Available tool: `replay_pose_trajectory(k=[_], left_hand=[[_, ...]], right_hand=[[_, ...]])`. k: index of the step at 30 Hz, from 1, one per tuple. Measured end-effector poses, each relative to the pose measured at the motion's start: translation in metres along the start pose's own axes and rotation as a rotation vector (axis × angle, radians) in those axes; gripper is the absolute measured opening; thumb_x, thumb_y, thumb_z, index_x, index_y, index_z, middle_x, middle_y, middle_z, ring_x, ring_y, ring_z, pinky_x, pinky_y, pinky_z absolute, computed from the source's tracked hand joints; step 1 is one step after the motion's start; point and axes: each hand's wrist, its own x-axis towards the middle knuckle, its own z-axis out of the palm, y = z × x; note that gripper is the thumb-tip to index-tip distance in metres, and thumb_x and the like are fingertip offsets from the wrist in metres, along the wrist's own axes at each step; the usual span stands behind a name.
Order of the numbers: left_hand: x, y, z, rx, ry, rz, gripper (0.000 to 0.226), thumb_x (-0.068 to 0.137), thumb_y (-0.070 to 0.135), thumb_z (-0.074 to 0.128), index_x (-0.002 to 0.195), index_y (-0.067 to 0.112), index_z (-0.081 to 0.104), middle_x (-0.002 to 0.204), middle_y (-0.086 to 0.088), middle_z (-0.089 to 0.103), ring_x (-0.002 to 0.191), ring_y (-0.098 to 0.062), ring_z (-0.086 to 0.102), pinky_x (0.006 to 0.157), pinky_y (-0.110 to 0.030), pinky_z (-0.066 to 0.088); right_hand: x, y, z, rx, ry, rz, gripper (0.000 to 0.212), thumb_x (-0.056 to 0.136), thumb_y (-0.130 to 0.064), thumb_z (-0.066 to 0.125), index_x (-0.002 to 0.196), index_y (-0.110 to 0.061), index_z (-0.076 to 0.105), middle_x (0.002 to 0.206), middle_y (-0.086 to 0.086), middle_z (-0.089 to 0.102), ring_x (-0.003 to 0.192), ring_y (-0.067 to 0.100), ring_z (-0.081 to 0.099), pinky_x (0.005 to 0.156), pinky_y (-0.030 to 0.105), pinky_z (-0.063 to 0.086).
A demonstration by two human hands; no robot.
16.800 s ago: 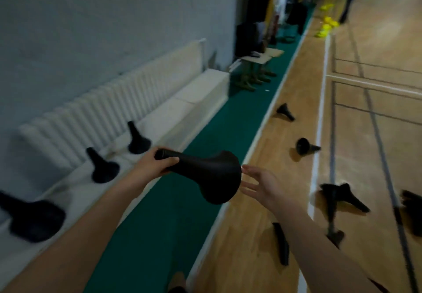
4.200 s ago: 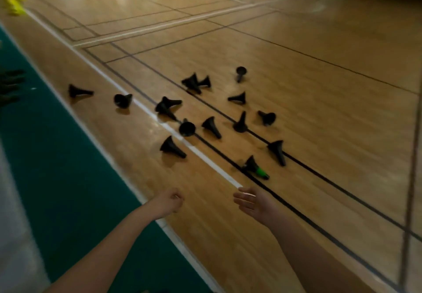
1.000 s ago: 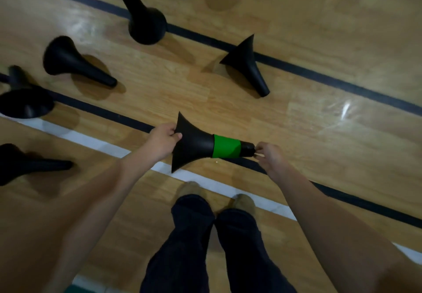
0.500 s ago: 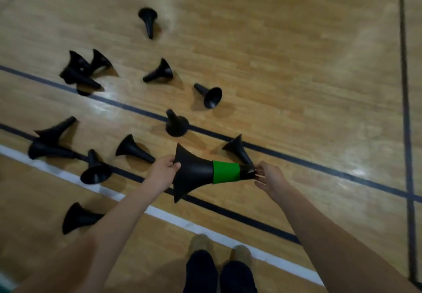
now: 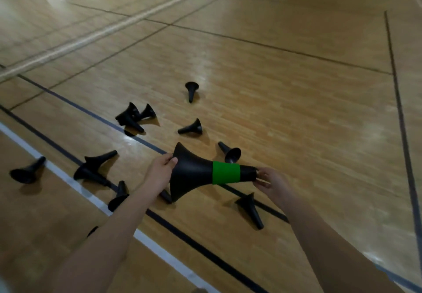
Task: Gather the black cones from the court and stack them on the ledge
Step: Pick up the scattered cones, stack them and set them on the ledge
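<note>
I hold a black cone with a green band (image 5: 194,171) sideways above the court floor. My left hand (image 5: 159,174) grips the rim of its wide base. My right hand (image 5: 271,182) touches its narrow tip with the fingertips. Several other black cones lie tipped over on the wood floor: one far ahead (image 5: 191,89), a pair overlapping at the left (image 5: 133,119), one in the middle (image 5: 191,128), one just behind the held cone (image 5: 230,154), and one below my right hand (image 5: 251,209). The ledge is out of view.
More black cones lie on the left along the white line (image 5: 68,179), among them one at the far left (image 5: 26,171) and two near my left forearm (image 5: 93,169). Black court lines cross the wood floor.
My view has tilted up from my feet toward the open court. The held cone has risen with both hands still on it; the floor cones have not moved.
</note>
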Motion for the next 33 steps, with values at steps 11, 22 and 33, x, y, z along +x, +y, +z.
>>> replay_pose_trajectory(k=[11, 22, 33], left_hand=[[0.000, 0.039, -0.055, -0.116, 0.059, 0.128, 0.022, 0.101, 0.024, 0.043, 0.117, 0.021, 0.058, 0.113, -0.005, 0.060, 0.111, -0.026, 0.054, 0.100, -0.051, 0.044], [-0.030, 0.032, -0.062, -0.219, 0.121, 0.073, 0.017, 0.101, 0.017, 0.041, 0.101, 0.021, 0.057, 0.103, -0.002, 0.055, 0.105, -0.024, 0.050, 0.101, -0.049, 0.043], [-0.135, -0.037, -0.073, -0.350, 0.468, -0.118, 0.022, 0.098, 0.019, 0.045, 0.088, 0.027, 0.062, 0.099, -0.004, 0.063, 0.096, -0.027, 0.059, 0.097, -0.052, 0.047]], right_hand=[[-0.057, -0.045, 0.044, 0.069, -0.088, -0.056, 0.021, 0.092, 0.002, 0.051, 0.111, -0.001, 0.059, 0.106, 0.018, 0.057, 0.102, 0.035, 0.058, 0.089, 0.040, 0.053], [-0.079, -0.059, 0.047, -0.037, -0.146, -0.140, 0.027, 0.092, 0.006, 0.049, 0.117, 0.002, 0.060, 0.114, 0.015, 0.054, 0.098, 0.030, 0.061, 0.082, 0.036, 0.056], [-0.108, -0.018, 0.078, -0.321, -0.331, -0.118, 0.007, 0.093, -0.006, 0.058, 0.096, -0.001, 0.060, 0.102, 0.015, 0.062, 0.089, 0.025, 0.064, 0.079, 0.034, 0.056]])
